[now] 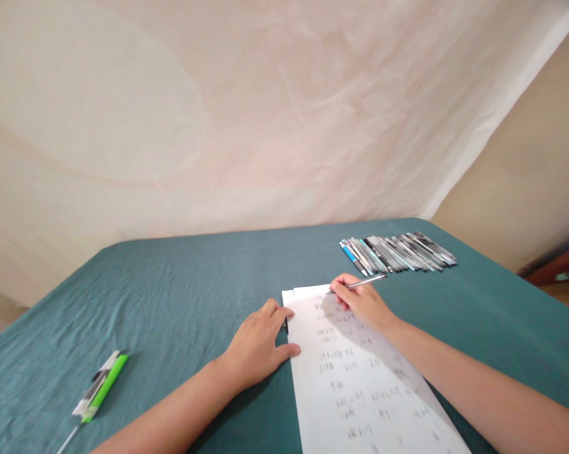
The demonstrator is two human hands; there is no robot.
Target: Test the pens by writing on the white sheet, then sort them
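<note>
Pen (368,280) slants over the top of the paper (313,403), clamped between thumb and fingers of the right hand (363,302); whether its tip touches the sheet, I cannot tell; the left hand (262,340) has thumb and forefinger spread apart, their tips on the paper's left edge; dark handwriting (336,356) runs down the sheet; beyond the right hand, many pens (383,253) lie side by side on the surface (194,277); a green object (105,388) lies well apart, at left

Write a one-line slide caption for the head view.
Right hand holds a pen at handwritten paper, left hand touching its edge; a row of pens lies beyond.
</note>
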